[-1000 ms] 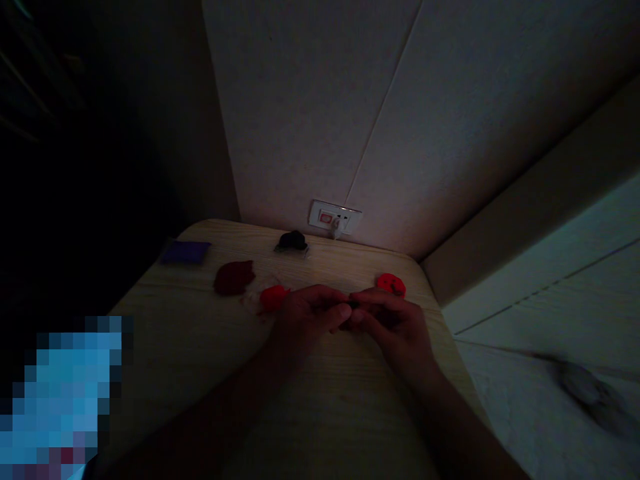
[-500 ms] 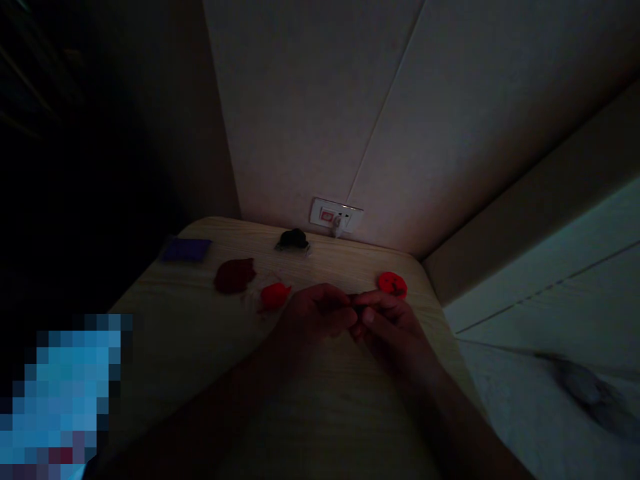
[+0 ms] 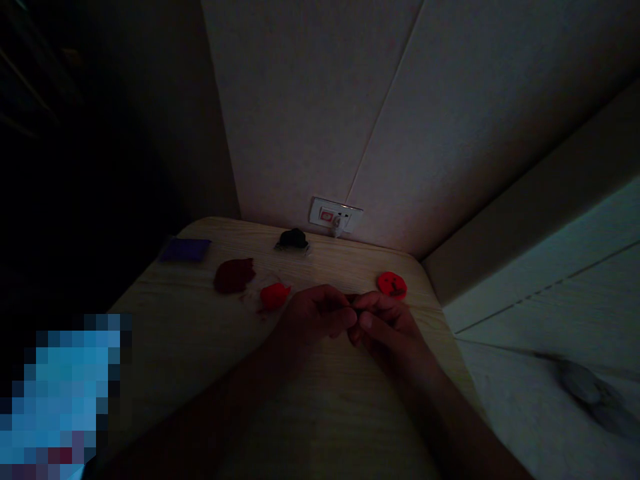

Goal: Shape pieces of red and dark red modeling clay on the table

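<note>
My left hand [image 3: 323,312] and my right hand [image 3: 390,327] meet above the middle of the wooden tabletop [image 3: 310,413], fingers curled and fingertips pinched together. Something small and dark seems to sit between them, but dim light and the fingers hide what it is. Just past my right hand lies a flat red clay disc [image 3: 392,285] with dark marks like a face on it. Left of my left hand rests a bright red lump of clay [image 3: 275,297], and beyond it a flattened dark red piece of clay [image 3: 234,276].
A black lump [image 3: 293,239] on a clear wrapper lies near the wall, and a purple packet [image 3: 185,250] at the back left corner. A plug sits in the wall socket [image 3: 336,215]. At lower left is a blurred-out bright blue patch [image 3: 65,393].
My right thumb and fingers have shifted very slightly against my left fingertips, and more of the red disc shows. The things on the table have stayed put.
</note>
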The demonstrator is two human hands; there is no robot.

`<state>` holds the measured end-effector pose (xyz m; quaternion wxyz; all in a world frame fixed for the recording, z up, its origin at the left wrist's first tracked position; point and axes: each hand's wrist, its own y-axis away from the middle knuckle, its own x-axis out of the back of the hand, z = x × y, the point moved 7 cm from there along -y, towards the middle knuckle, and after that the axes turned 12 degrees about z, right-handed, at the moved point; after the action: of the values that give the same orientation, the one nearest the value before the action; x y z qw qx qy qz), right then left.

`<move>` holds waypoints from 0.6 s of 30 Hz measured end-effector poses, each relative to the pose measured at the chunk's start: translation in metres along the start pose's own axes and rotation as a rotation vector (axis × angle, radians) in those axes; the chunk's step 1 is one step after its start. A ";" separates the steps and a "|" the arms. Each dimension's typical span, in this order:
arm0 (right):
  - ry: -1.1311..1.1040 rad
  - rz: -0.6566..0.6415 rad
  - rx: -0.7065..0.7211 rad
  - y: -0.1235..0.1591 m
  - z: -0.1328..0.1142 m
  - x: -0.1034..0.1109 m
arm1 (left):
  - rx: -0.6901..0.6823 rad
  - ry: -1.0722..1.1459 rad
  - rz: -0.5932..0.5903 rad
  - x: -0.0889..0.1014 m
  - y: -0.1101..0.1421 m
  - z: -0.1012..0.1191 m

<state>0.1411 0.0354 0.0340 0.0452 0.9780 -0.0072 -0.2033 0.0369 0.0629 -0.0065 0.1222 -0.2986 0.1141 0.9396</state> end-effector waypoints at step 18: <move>0.028 -0.123 -0.110 0.005 0.003 -0.002 | 0.128 0.099 -0.155 -0.015 0.011 0.001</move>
<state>0.1379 0.0307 0.0328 0.0865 0.9754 0.0646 -0.1921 0.0455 0.0506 0.0046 0.2076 -0.3443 0.1563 0.9022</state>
